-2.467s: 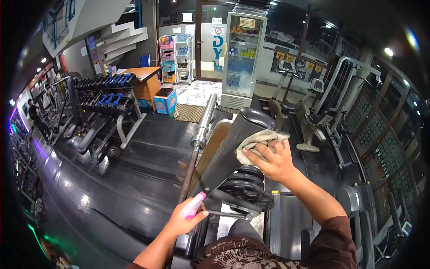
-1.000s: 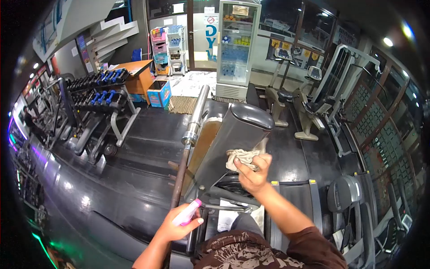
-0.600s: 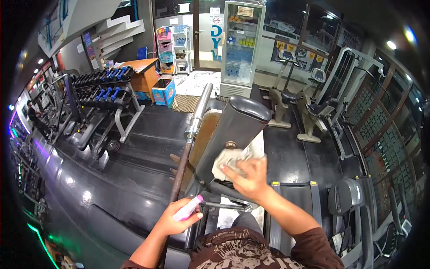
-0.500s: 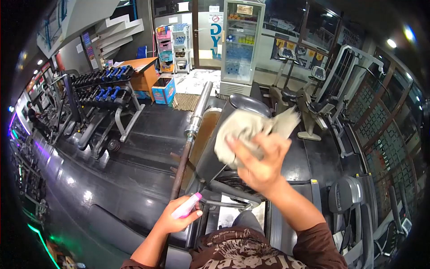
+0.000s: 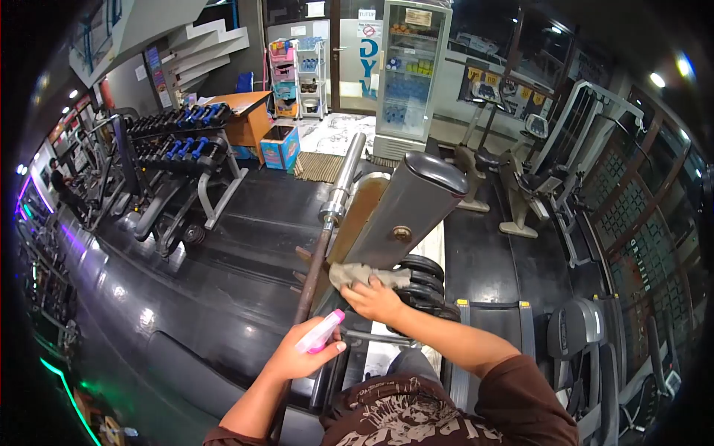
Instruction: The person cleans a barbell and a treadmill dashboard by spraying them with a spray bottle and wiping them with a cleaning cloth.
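Observation:
My left hand [image 5: 297,355] is wrapped round a pink and white spray bottle [image 5: 321,333], just right of a long metal bar [image 5: 318,260] with a silver sleeve at its upper end. A light beige cloth [image 5: 357,275] is under the fingers of my right hand [image 5: 374,299]. The cloth lies against the lower part of an upright black padded backrest [image 5: 398,215]. Black weight plates [image 5: 424,279] are stacked just right of the cloth.
Dumbbells fill a rack [image 5: 230,175] at the left. A glass-door fridge [image 5: 405,74] and a shelf trolley [image 5: 299,82] stand at the back. Treadmills [image 5: 492,334] and exercise bikes [image 5: 520,189] are on the right. A person [image 5: 59,182] is at the far left.
My right hand has moved down and left with the cloth, from in front of the backrest to its lower part. The bottle in my left hand has shifted slightly up and right.

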`<state>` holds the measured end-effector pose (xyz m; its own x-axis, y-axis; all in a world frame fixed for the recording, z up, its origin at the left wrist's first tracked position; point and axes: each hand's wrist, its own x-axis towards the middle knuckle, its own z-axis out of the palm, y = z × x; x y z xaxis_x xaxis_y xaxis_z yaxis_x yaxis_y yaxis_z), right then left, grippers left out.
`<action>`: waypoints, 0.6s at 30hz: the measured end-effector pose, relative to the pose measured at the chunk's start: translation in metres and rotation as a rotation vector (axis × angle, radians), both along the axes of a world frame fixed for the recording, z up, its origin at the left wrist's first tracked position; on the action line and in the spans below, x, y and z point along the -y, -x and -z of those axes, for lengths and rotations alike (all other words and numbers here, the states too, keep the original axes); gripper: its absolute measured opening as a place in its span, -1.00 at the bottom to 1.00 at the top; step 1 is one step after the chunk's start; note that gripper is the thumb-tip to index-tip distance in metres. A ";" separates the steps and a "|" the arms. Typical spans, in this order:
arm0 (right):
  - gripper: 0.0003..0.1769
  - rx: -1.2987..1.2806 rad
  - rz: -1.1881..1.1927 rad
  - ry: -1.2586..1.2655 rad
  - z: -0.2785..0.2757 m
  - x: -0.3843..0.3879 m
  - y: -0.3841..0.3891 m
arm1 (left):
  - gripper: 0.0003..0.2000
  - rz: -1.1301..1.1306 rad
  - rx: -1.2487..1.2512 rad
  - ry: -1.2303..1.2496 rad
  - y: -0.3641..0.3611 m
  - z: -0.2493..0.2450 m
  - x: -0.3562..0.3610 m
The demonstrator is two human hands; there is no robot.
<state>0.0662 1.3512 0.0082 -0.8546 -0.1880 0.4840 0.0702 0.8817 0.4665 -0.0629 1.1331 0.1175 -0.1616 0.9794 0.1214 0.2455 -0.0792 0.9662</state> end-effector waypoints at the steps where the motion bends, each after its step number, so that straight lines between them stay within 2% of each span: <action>1: -0.71 0.045 -0.019 0.000 0.017 -0.003 -0.004 | -0.77 0.008 -0.021 -0.013 0.000 -0.002 -0.003; 3: -0.73 0.123 -0.028 0.047 0.031 -0.007 -0.005 | -0.76 0.011 -0.026 0.023 -0.001 -0.001 -0.003; 5: -0.71 0.068 -0.027 0.100 0.002 0.002 -0.006 | -0.70 0.047 -0.073 0.060 0.004 -0.002 -0.003; 6: -0.70 0.042 -0.023 0.131 -0.025 0.010 -0.009 | -0.73 0.041 -0.055 0.047 0.004 -0.002 -0.002; 7: -0.64 -0.011 0.014 0.061 -0.064 0.015 -0.010 | -0.75 0.036 -0.038 0.032 0.004 -0.001 -0.003; 11: -0.51 -0.365 0.304 -0.051 -0.203 0.012 -0.005 | -0.78 0.042 -0.029 0.026 0.007 0.002 -0.011; 12: -0.48 -0.440 0.355 -0.062 -0.222 0.009 -0.001 | -0.78 0.041 -0.019 0.053 0.007 0.000 -0.011; 15: -0.54 -0.418 0.350 -0.185 -0.204 -0.004 0.011 | -0.78 0.042 -0.015 0.079 0.006 -0.006 -0.011; 18: -0.63 -0.248 0.261 -0.233 -0.137 0.000 0.020 | -0.78 0.042 -0.031 0.030 0.006 -0.003 -0.009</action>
